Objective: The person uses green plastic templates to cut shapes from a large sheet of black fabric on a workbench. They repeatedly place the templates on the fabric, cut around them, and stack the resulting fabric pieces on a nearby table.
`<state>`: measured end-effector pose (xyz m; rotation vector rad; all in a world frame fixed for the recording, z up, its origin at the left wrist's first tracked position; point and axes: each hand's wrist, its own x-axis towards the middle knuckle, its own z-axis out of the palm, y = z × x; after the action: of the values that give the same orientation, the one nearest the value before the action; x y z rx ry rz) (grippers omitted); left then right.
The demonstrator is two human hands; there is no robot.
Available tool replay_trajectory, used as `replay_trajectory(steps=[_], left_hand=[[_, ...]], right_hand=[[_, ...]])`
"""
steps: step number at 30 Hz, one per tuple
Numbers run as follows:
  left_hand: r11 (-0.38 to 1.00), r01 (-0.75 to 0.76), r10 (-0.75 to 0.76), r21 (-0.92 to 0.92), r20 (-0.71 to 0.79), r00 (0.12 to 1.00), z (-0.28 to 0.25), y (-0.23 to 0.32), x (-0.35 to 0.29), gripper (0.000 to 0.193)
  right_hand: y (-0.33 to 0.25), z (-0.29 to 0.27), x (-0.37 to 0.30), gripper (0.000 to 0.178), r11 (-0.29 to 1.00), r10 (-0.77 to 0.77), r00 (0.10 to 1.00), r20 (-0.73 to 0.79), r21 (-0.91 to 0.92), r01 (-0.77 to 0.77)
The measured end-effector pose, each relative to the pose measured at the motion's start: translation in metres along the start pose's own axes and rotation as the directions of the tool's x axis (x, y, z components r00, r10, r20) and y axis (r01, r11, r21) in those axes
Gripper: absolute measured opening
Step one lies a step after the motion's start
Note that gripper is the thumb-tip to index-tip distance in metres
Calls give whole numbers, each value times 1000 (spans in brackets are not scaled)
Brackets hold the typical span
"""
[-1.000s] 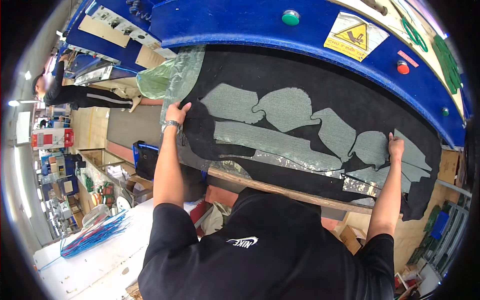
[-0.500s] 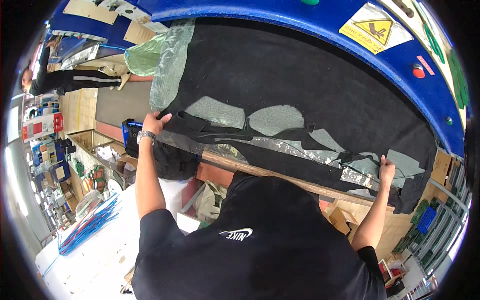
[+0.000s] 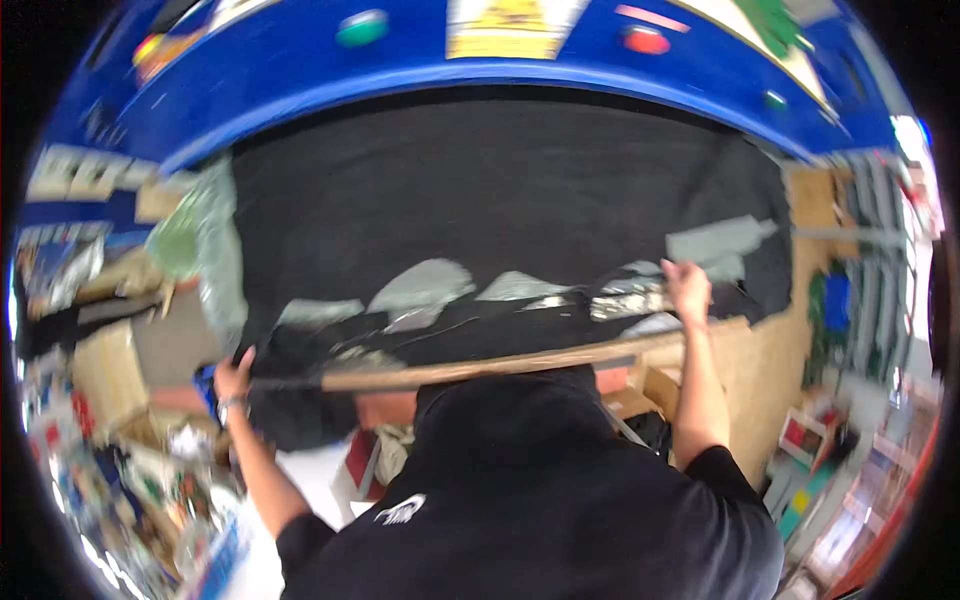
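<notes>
Now your left fingers (image 3: 243,362) are curled shut on the near left corner of the black sheet (image 3: 500,200), low by the end of the wooden bar (image 3: 500,365), and your left hand (image 3: 232,378) sits below and outside the sheet's main spread. Your right fingers (image 3: 678,272) are likewise closed on the sheet's near edge, up among the grey patches (image 3: 715,240) on the right; your right hand (image 3: 688,288) rides higher than the left. How tightly either pinch bites, you cannot tell through the blur.

Between your hands the near edge is gathered into a rumpled fold along the bar, with the grey patches (image 3: 425,285) bunched into a narrow band there. Beyond it the sheet lies flat and dark across the bench, reaching the blue machine frame (image 3: 560,75) with its green button (image 3: 362,27) and red button (image 3: 645,40). A pale green film (image 3: 205,250) hangs at the sheet's left edge.

Compared with a second ago, both hands have come toward you and the patches, then spread wide over the middle, are folded close to the bar. Half a second ago the fold was only starting; now much more plain black shows behind it. Judged from that, you are drawing the near edge back over the bar, and the pull looks uneven, left lower than right.
</notes>
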<state>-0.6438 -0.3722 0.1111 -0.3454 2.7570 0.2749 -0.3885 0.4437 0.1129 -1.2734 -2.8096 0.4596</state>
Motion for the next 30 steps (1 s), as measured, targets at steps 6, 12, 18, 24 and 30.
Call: replay_trajectory(steps=[6, 12, 18, 24, 30], left_hand=[[979, -15, 72, 204, -272, 960, 26, 13, -28, 72], [888, -457, 456, 53, -239, 857, 63, 204, -105, 43], [734, -665, 649, -139, -146, 747, 121, 418, -236, 21], [800, -598, 599, -53, -2, 801, 168, 498, -278, 38], [813, -578, 581, 67, -23, 814, 189, 500, -268, 33]], right_hand=[[115, -53, 27, 25, 996, -6, 895, -446, 73, 43], [361, -97, 73, 59, 881, 362, 803, -474, -108, -461], [460, -90, 112, 85, 751, 660, 724, -201, 213, -625], [498, -71, 99, 43, 756, 584, 789, -191, 481, -444], [535, -76, 63, 20, 793, 452, 880, -148, 518, -320]])
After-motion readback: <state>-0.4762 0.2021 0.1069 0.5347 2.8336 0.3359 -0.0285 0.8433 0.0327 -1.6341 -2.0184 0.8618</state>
